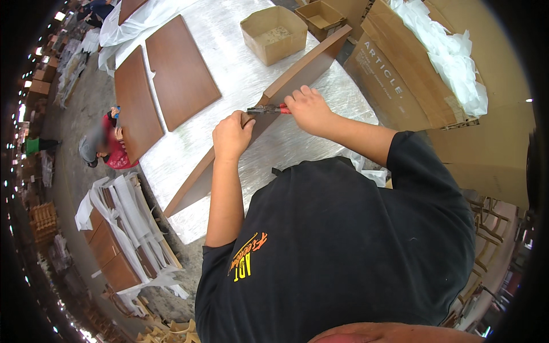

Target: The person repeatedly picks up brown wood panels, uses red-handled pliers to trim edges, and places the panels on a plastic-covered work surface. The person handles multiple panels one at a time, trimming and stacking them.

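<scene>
A long brown wooden panel (289, 87) stands on its edge across the table, with a notch in its upper edge near the middle. My left hand (231, 136) grips the panel's upper edge just left of the notch, thumb and fingers on either side. With my right hand (309, 107) I hold pliers (269, 109) by their red handles. The metal jaws point left and lie at the notch, close to my left fingers. What the jaws bite on, if anything, is too small to make out.
Two flat brown panels (180, 74) lie on the plastic-covered table (240, 74). An open cardboard box (274, 37) stands at its far side. A large carton (394, 74) with white wrapping is at right. A person in red (117, 146) works at the left edge; wrapped panels (128, 228) stand lower left.
</scene>
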Motion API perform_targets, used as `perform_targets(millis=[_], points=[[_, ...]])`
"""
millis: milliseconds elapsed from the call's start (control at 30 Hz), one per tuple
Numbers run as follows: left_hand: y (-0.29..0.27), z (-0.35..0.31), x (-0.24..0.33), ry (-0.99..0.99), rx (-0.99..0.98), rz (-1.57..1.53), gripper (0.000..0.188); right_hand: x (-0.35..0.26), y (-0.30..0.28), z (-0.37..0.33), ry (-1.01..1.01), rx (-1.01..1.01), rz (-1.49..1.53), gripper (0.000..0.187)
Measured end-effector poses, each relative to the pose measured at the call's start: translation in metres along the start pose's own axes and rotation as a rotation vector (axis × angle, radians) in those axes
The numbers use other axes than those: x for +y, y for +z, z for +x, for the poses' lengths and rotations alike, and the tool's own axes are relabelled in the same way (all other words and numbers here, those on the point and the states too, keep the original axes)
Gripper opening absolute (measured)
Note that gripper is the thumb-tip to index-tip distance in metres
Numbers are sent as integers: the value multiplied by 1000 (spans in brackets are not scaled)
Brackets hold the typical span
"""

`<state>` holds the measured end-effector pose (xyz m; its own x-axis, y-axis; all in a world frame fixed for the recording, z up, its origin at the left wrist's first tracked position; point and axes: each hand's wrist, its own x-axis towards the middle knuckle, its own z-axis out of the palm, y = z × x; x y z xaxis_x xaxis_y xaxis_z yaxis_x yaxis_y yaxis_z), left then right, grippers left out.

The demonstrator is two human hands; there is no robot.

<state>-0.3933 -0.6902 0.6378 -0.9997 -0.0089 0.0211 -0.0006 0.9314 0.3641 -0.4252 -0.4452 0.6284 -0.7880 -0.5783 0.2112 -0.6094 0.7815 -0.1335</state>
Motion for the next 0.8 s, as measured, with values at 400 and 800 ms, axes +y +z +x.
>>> perform_targets(millis=[400,800], points=[[5,-3,-8,49,19,-1,24,13,13,12,-100,36,-52,15],[4,-6,-8,40,-27,69,23,22,25,20,-97,101,184,16]])
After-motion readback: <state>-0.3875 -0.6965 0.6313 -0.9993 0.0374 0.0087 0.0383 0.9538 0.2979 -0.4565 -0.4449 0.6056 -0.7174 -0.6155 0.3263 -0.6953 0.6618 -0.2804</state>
